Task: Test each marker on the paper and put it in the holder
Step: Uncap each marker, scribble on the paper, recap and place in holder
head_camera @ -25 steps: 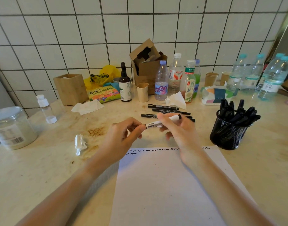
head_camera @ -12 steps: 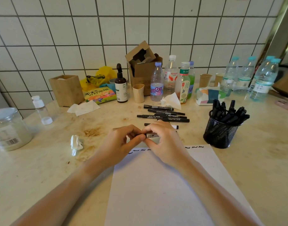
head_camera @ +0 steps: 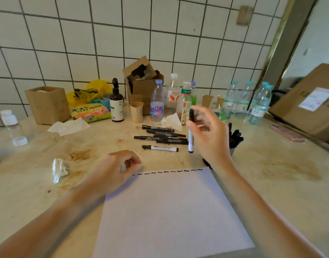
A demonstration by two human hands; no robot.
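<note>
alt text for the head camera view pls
The right hand holds a marker upright above a sheet of paper with a row of squiggles, near a mesh holder. The left hand rests at the paper's corner.

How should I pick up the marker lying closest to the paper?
Pinch the marker nearest the paper around the middle of its white barrel, coming straight down from above. It lies flat on the table, apart from the pile of markers behind it, so fingers probably fit on both long sides.
</note>
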